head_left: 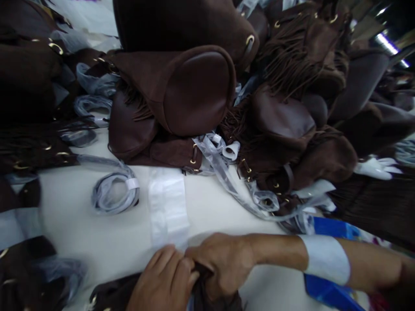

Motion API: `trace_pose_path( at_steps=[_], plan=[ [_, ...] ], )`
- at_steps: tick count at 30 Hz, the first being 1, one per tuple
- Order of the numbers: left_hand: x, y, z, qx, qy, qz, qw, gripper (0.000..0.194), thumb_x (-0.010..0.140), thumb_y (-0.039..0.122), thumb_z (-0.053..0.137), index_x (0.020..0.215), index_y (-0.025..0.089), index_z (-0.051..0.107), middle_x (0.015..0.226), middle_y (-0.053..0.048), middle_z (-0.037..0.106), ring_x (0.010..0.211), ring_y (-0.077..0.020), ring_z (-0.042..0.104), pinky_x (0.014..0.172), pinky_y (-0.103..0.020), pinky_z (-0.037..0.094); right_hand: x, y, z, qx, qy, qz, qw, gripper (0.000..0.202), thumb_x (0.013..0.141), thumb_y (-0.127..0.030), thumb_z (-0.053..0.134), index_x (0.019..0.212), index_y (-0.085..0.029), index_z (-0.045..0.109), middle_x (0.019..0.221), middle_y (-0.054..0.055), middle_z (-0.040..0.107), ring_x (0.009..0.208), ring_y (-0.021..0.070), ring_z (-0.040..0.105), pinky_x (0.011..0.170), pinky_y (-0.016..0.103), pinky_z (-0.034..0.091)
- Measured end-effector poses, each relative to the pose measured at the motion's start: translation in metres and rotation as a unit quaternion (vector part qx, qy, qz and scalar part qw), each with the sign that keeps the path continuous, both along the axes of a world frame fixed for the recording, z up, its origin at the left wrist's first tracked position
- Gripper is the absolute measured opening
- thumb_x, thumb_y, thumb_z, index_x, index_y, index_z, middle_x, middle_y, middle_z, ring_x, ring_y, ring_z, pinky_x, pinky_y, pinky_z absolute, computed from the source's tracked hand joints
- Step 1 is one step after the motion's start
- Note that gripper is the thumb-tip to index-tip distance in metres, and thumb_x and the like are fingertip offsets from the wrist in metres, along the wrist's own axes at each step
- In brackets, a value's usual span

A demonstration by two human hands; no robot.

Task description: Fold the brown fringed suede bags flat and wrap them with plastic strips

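Note:
At the bottom of the view, my left hand and my right hand are side by side, both closed on a dark brown bag. The bag's dark material bunches up between my fingers. Its lower part runs out of the frame, and my hands hide much of the rest. A flat, clear plastic bag lies on the white table just beyond my knuckles. To its left rests a coiled strap wrapped in plastic.
Several brown bags are heaped at the back, one with a round leather base facing me. Fringed bags pile up on the right. A plastic-wrapped strap trails across the table. A white glove and blue packaging are at right.

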State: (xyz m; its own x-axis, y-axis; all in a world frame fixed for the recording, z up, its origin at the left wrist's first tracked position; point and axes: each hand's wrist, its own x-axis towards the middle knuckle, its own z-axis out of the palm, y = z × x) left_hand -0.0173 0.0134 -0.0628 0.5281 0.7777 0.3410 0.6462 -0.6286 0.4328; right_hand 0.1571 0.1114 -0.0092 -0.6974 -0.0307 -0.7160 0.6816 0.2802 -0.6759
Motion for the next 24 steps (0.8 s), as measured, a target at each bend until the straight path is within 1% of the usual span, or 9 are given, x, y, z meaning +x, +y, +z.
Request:
trace_pose_path(
  at_steps=[3, 5, 6, 8, 11, 13, 16, 19, 24],
  plan=[
    [0.002, 0.002, 0.014, -0.058, 0.022, 0.001, 0.998, 0.015, 0.095, 0.016, 0.042, 0.089, 0.018, 0.055, 0.078, -0.003, 0.062, 0.074, -0.0214, 0.062, 0.069, -0.039, 0.054, 0.018, -0.023, 0.012, 0.144, 0.099, -0.088, 0.981, 0.045, 0.073, -0.028, 0.061, 0.116, -0.014, 0.054, 0.1, 0.009, 0.066, 0.09, 0.0241, 0.063, 0.075, 0.033, 0.052],
    [0.001, -0.001, 0.021, -0.085, 0.04, 0.02, 0.995, 0.014, 0.097, 0.02, 0.043, 0.097, 0.017, 0.057, 0.086, -0.005, 0.066, 0.079, -0.021, 0.064, 0.071, -0.038, 0.055, 0.032, -0.044, 0.02, 0.254, 0.166, -0.15, 0.941, 0.059, 0.075, -0.024, 0.062, 0.131, -0.012, 0.047, 0.123, 0.015, 0.061, 0.114, 0.0265, 0.056, 0.098, 0.042, 0.045],
    [-0.001, -0.004, 0.025, -0.085, 0.048, 0.036, 0.995, 0.019, 0.098, 0.025, 0.042, 0.106, 0.015, 0.057, 0.095, -0.008, 0.067, 0.087, -0.0215, 0.065, 0.077, -0.039, 0.055, 0.037, -0.057, 0.024, 0.306, 0.183, -0.182, 0.917, 0.062, 0.079, -0.024, 0.062, 0.137, -0.012, 0.042, 0.132, 0.015, 0.056, 0.123, 0.0263, 0.051, 0.106, 0.044, 0.04],
    [-0.005, -0.016, 0.032, -0.063, 0.059, 0.074, 0.994, 0.037, 0.1, 0.033, 0.037, 0.128, 0.012, 0.05, 0.118, -0.014, 0.065, 0.107, -0.0234, 0.062, 0.092, -0.041, 0.053, 0.041, -0.084, 0.028, 0.4, 0.182, -0.239, 0.866, 0.055, 0.088, -0.025, 0.057, 0.14, -0.013, 0.041, 0.142, 0.015, 0.05, 0.133, 0.0247, 0.042, 0.113, 0.045, 0.033],
    [-0.011, -0.046, 0.038, -0.034, 0.095, 0.097, 0.99, 0.05, 0.1, 0.033, 0.035, 0.145, 0.011, 0.035, 0.145, -0.015, 0.049, 0.132, -0.0246, 0.046, 0.11, -0.046, 0.039, 0.033, -0.124, 0.024, 0.499, 0.144, -0.276, 0.809, 0.047, 0.097, -0.026, 0.047, 0.141, -0.012, 0.042, 0.15, 0.015, 0.042, 0.141, 0.0263, 0.032, 0.116, 0.047, 0.031],
    [-0.011, -0.067, 0.037, -0.031, 0.133, 0.099, 0.986, 0.054, 0.099, 0.031, 0.037, 0.148, 0.012, 0.03, 0.154, -0.013, 0.038, 0.141, -0.0258, 0.035, 0.116, -0.049, 0.03, 0.024, -0.144, 0.014, 0.532, 0.123, -0.265, 0.795, 0.051, 0.097, -0.028, 0.047, 0.145, -0.011, 0.039, 0.154, 0.016, 0.035, 0.144, 0.0295, 0.026, 0.117, 0.051, 0.028],
    [-0.009, -0.086, 0.028, -0.032, 0.174, 0.116, 0.977, 0.059, 0.097, 0.033, 0.04, 0.151, 0.011, 0.027, 0.158, -0.013, 0.028, 0.146, -0.0296, 0.024, 0.119, -0.055, 0.019, 0.015, -0.158, -0.008, 0.563, 0.108, -0.247, 0.781, 0.056, 0.099, -0.033, 0.045, 0.149, -0.011, 0.034, 0.155, 0.016, 0.032, 0.145, 0.0305, 0.025, 0.118, 0.054, 0.024],
    [-0.008, -0.092, 0.02, -0.023, 0.181, 0.127, 0.975, 0.06, 0.097, 0.034, 0.04, 0.151, 0.01, 0.026, 0.158, -0.013, 0.026, 0.147, -0.031, 0.02, 0.119, -0.058, 0.013, 0.016, -0.16, -0.023, 0.58, 0.113, -0.236, 0.771, 0.056, 0.101, -0.036, 0.041, 0.15, -0.011, 0.032, 0.156, 0.015, 0.032, 0.146, 0.0293, 0.024, 0.119, 0.054, 0.021],
    [-0.008, -0.093, 0.014, -0.004, 0.166, 0.135, 0.977, 0.059, 0.097, 0.031, 0.039, 0.151, 0.011, 0.026, 0.158, -0.013, 0.027, 0.147, -0.0311, 0.02, 0.12, -0.057, 0.011, 0.017, -0.16, -0.032, 0.589, 0.128, -0.24, 0.761, 0.054, 0.101, -0.037, 0.039, 0.149, -0.011, 0.034, 0.155, 0.015, 0.034, 0.145, 0.0283, 0.025, 0.12, 0.053, 0.019]
  ],
)
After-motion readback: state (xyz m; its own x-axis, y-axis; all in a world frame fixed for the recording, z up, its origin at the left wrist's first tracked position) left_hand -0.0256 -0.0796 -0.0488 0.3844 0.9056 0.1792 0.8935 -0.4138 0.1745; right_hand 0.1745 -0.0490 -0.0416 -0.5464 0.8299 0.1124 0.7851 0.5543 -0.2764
